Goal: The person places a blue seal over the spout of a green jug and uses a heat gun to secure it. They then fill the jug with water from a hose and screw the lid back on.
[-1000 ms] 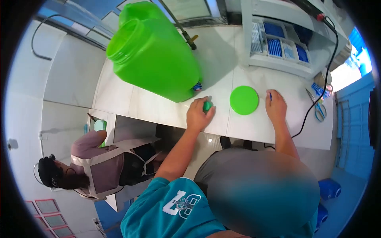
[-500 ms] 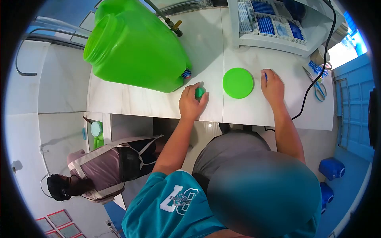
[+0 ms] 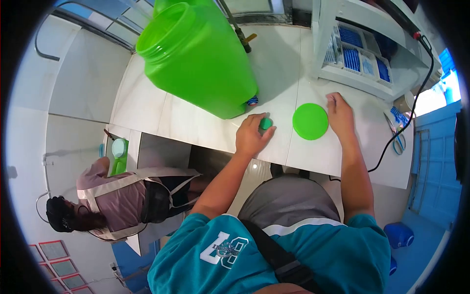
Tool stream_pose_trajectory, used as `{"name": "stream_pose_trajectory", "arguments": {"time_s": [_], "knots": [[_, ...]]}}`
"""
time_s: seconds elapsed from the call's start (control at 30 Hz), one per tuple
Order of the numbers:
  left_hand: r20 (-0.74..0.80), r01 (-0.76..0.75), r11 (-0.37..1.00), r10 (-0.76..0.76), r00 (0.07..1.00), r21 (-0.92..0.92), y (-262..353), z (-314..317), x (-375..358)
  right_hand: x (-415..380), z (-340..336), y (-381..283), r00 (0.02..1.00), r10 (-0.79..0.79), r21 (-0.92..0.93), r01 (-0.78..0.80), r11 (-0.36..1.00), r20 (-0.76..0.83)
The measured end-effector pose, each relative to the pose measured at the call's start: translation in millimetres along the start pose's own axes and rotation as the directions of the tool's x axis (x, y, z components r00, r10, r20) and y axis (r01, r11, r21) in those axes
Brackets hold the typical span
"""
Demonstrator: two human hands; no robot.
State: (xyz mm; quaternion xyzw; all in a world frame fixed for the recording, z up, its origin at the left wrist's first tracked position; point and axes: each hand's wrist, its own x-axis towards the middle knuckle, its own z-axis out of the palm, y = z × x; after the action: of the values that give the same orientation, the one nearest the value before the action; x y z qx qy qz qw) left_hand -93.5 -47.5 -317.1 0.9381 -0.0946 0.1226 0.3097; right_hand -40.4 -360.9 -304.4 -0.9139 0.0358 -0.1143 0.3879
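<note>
While a co-worker (image 3: 122, 198) in an apron bends below the worktop's (image 3: 161, 115) near left corner, the big green container (image 3: 200, 59) lies tilted across the worktop's left half, its open mouth toward the far left edge and its blue-ringed outlet (image 3: 252, 101) low on the right. Bare white top runs between the container and the near edge. Just right of the outlet, the left hand (image 3: 252, 137) sits near that edge, fingers curled round a small green cap (image 3: 266, 123). The round green lid (image 3: 310, 121) lies flat just beside it. The right hand (image 3: 340, 113) rests at the lid's right rim, fingers bunched, perhaps pinching something too small to make out. A white shelf rack (image 3: 357, 61) closes off the far right corner; scissors (image 3: 397, 137) and a black cable (image 3: 391, 142) lie toward the right edge.
</note>
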Motion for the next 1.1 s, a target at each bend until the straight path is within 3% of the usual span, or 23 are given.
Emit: {"name": "stream_pose_trajectory", "arguments": {"time_s": [0.03,0.1,0.23,0.33,0.37,0.4,0.43,0.47,0.53,0.67,0.77,0.83,0.97,1.03,1.1], "knots": [[0.012,0.004,1.000,-0.004,1.000,-0.010,-0.7,-0.5,0.3,6.9,4.1,-17.9,1.000,-0.010,0.000,0.010,1.000,-0.001],[0.028,-0.005,1.000,0.006,1.000,-0.017,-2.7,-1.8,0.5,27.2,17.4,-53.7,0.987,-0.093,0.218,0.063,0.974,0.129],[0.049,-0.008,0.999,0.009,0.999,-0.032,-9.3,-0.3,0.5,88.8,71.7,-98.6,0.938,-0.302,0.277,0.249,0.928,0.167],[0.061,-0.022,0.999,0.024,0.998,-0.036,-8.2,-11.7,0.7,137.5,115.3,-126.4,0.939,-0.295,0.289,0.237,0.927,0.176],[0.158,0.050,0.995,-0.035,0.987,-0.092,-11.7,-16.8,1.3,152.0,125.8,-133.6,0.935,-0.309,0.289,0.252,0.923,0.174],[0.141,0.047,0.995,-0.034,0.989,-0.091,-17.4,-21.0,0.2,166.0,135.1,-141.5,0.946,-0.204,0.343,0.109,0.933,0.253],[0.150,0.079,0.974,-0.047,0.988,-0.213,-24.3,-24.8,-1.9,180.9,148.7,-144.6,0.936,-0.100,0.383,-0.039,0.923,0.336],[0.161,0.107,0.937,-0.055,0.985,-0.332,-31.0,-28.2,-4.0,193.7,161.4,-146.8,0.936,-0.115,0.383,-0.023,0.923,0.332],[0.125,0.082,0.924,-0.038,0.991,-0.374,-48.6,-31.3,-14.0,219.9,196.6,-131.1,0.974,-0.004,0.481,-0.108,0.870,0.227],[0.131,0.235,0.841,-0.196,0.972,-0.488,-77.4,-47.6,-46.6,244.6,223.1,-126.7,0.986,-0.102,0.524,0.019,0.851,0.131],[0.178,0.351,0.720,-0.308,0.935,-0.599,-102.8,-59.2,-63.0,248.2,216.6,-130.8,0.943,-0.223,0.649,0.010,0.760,0.246],[0.197,0.397,0.598,-0.373,0.907,-0.696,-109.7,-62.0,-63.1,247.8,212.7,-139.2,0.901,-0.244,0.799,-0.160,0.580,0.358],[0.217,0.388,0.618,-0.335,0.917,-0.684,-117.6,-64.1,-47.8,247.7,209.4,-156.2,0.900,-0.209,0.818,-0.223,0.531,0.381],[0.303,0.505,0.520,-0.426,0.852,-0.689,-116.8,-67.8,-38.7,245.2,200.1,-165.1,0.843,-0.126,0.820,-0.456,0.345,0.522],[0.313,0.506,0.443,-0.439,0.842,-0.740,-118.6,-70.0,-36.7,247.7,204.3,-170.5,0.868,-0.154,0.833,-0.381,0.401,0.472]]}}
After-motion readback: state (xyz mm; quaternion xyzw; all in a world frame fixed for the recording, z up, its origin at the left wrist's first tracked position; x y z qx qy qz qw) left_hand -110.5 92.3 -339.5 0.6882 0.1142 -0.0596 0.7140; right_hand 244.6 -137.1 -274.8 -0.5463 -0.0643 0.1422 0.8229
